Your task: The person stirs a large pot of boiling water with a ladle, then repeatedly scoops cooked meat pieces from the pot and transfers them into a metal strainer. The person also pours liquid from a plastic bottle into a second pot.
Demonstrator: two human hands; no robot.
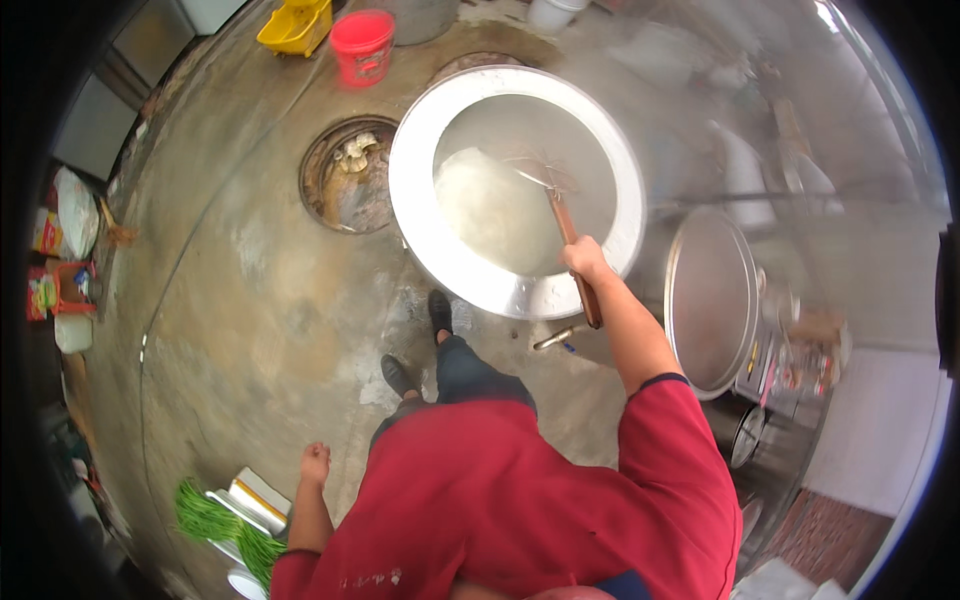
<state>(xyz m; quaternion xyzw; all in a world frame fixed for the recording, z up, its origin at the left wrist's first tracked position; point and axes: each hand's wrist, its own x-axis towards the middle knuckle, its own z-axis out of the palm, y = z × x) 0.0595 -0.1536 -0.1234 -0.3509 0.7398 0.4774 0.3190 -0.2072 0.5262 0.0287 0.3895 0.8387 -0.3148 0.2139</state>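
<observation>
In the head view, my right hand (586, 259) grips the long wooden handle of a wire skimmer (562, 214). Its wire head is blurred and reaches over cloudy, whitish liquid (487, 217) in a large round metal vat (412, 169) with a broad bright rim. Vapour hangs over the vat's right side. The lower end of the handle passes across the near rim. My left hand (315, 461) hangs by my side with its fingers curled and nothing visible in it. Close to it, a bundle of long green vegetable stalks (206, 514) lies across a white container (225, 499).
A round floor pit (307, 176) holds a crumpled cloth left of the vat. Beyond are a red bucket (362, 45) and a yellow mop bucket (296, 26). On the right stands a wide metal pot (712, 300). A hose (195, 225) crosses the wet floor; a tap (553, 340) sits near the vat.
</observation>
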